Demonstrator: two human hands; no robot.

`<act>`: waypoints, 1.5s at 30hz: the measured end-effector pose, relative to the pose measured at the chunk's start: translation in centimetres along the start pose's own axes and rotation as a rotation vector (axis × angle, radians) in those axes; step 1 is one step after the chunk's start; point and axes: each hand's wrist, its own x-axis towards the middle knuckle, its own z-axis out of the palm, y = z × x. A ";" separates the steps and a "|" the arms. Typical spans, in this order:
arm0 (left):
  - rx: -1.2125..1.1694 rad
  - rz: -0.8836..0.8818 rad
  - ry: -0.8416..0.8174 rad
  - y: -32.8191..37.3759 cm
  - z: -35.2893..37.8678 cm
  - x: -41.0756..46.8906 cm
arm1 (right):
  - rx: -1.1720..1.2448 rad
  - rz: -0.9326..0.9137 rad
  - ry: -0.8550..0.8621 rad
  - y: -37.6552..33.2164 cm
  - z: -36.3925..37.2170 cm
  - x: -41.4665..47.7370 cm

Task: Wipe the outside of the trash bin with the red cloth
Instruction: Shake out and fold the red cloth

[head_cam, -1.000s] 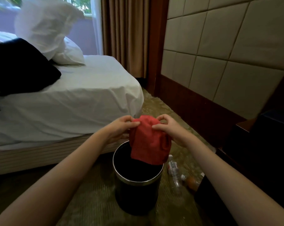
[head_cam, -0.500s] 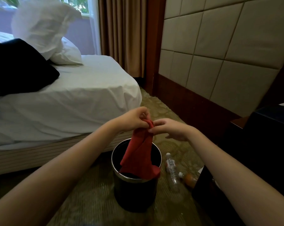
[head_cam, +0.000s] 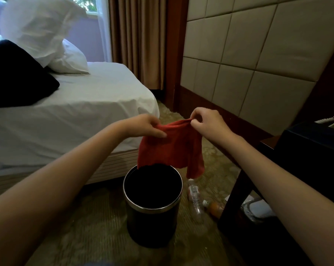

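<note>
A round black trash bin (head_cam: 152, 225) with a shiny metal rim stands upright on the carpet in front of me. Above its far edge hangs the red cloth (head_cam: 170, 148), spread out between my hands. My left hand (head_cam: 145, 126) pinches the cloth's upper left corner. My right hand (head_cam: 206, 122) pinches the upper right corner. The cloth's lower edge hangs just over the bin's back rim; I cannot tell whether it touches.
A bed with a white sheet (head_cam: 75, 110), white pillows and a dark cushion fills the left. A clear plastic bottle (head_cam: 195, 196) and an orange bottle (head_cam: 213, 207) lie on the carpet right of the bin. Dark furniture (head_cam: 296, 169) stands at the right, against a padded wall.
My hands have moved apart and lifted, pulling the bunched cloth open into a spread sheet. Its lower part, which hung down into the bin, now hangs above the rim.
</note>
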 end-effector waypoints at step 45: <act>-0.301 -0.189 0.085 -2.4 -8.8 -3.4 | 0.360 0.311 -0.281 1.8 10.3 -3.0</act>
